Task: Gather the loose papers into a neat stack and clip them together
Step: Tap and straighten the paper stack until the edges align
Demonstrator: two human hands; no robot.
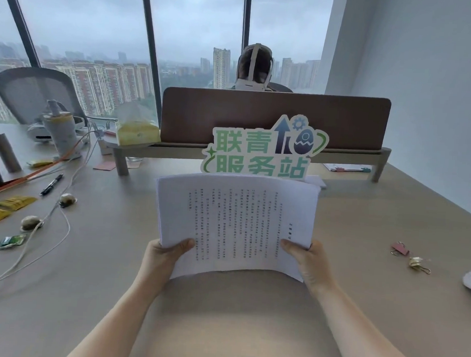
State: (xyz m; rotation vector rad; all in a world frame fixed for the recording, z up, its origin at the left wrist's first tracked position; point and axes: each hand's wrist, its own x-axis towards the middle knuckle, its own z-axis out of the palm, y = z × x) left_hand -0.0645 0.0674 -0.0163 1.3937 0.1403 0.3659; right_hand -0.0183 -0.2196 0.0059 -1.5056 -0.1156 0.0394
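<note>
The left hand [166, 252] and right hand [305, 258] each pinch a lower corner of the papers [235, 222], thumbs on top, held above the tabletop [363, 227]. Light and floppy, the stack bows; side grips suit it. Two clips [410, 256] lie well right.

Both bare forearms reach forward from the near edge of the table, converging slightly toward the middle. The left hand [166, 254] grips the lower left side of the paper stack [235, 222], thumb lying across the top sheet, fingers hidden beneath. The right hand [310, 261] grips the lower right side likewise, thumb on top pointing inward, its fingers curled out of sight underneath.
</note>
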